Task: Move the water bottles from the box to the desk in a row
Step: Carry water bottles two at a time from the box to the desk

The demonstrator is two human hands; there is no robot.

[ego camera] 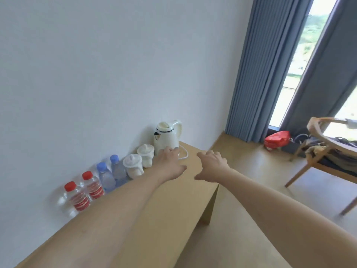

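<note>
Along the wall, four bottles stand in a row on the desk. Left hand and right hand hover relaxed, holding nothing. Placing looks finished; box unseen, so check it next.

Row along the wall on the counter

Four bottles stand leftmost, two cups next, kettle rightmost; chair stands right.

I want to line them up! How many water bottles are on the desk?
4, all along the wall: a red-capped bottle, a second red-capped bottle, a blue-capped bottle, then another blue-capped bottle next to the white cups. The left arm may hide more.
</note>
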